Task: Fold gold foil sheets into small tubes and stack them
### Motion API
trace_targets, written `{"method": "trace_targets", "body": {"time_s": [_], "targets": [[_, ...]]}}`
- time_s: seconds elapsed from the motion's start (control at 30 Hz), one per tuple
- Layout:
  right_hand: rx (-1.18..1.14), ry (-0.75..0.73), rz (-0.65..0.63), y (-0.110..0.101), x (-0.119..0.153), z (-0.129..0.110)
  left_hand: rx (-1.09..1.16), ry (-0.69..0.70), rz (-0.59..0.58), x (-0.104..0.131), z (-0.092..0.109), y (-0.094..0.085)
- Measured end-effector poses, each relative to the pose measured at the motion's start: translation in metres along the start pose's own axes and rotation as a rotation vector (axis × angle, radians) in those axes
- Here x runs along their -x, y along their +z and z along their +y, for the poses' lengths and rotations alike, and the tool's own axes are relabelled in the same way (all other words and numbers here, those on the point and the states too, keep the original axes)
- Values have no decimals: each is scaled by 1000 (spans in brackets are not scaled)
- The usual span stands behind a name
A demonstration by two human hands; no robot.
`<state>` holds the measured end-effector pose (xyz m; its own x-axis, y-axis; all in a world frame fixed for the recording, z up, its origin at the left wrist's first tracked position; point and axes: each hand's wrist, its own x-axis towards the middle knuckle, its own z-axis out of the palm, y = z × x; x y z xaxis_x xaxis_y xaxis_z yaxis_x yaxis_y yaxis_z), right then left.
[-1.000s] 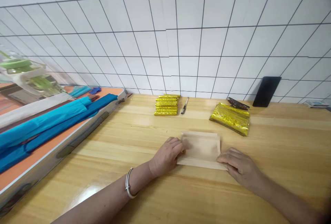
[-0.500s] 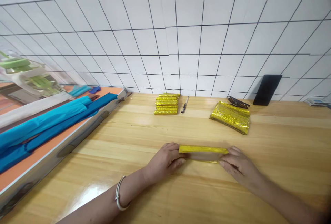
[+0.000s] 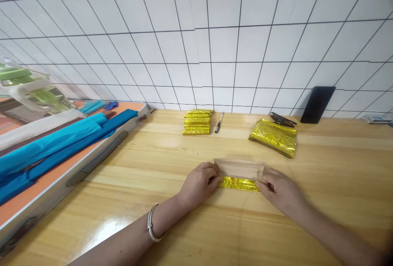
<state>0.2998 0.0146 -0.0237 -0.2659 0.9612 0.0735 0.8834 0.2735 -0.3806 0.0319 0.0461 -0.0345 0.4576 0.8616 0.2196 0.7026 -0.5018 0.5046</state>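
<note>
A sheet of gold foil paper (image 3: 239, 183) stretches between my two hands, just above or on the wooden table. Its near strip shows shiny gold, while the far part shows a plain brownish back. My left hand (image 3: 201, 182), with a bangle on the wrist, pinches the left end between thumb and fingers. At the right end, my right hand (image 3: 278, 186) pinches the same sheet. Beyond them lie a row of folded gold strips (image 3: 197, 122) and, farther right, a stack of gold foil sheets (image 3: 273, 137).
A pen (image 3: 219, 123) lies beside the folded strips. Behind the stack is a black hair clip (image 3: 283, 119), and a dark phone-like slab (image 3: 317, 105) leans on the tiled wall. Blue rolls (image 3: 52, 143) rest on an orange surface at left, near a green-lidded clear container (image 3: 33, 85).
The sheet has turned over at its edges: the gold strip was along the far side, and now it lies along the near side with the brownish back beyond. Both hands still hold the ends.
</note>
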Motion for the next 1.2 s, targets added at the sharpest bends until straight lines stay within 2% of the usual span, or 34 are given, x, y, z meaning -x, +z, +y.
{"method": "trace_targets", "body": {"time_s": [0.37, 0.77, 1.0, 1.1, 1.2], "targets": [[210, 120, -137, -10, -15, -6, -330, -49, -69, -6, 4, 1], [293, 141, -234, -13, -26, -9, -304, -33, -20, -2, 4, 4], [251, 142, -217, -12, -29, -6, -340, -55, 7, 3, 7, 3], [257, 152, -244, -11, -31, -4, -434, 83, -16, 4, 9, -1], [255, 149, -242, -10, -30, -4, -496, 344, -150, 3, 11, -7]]}}
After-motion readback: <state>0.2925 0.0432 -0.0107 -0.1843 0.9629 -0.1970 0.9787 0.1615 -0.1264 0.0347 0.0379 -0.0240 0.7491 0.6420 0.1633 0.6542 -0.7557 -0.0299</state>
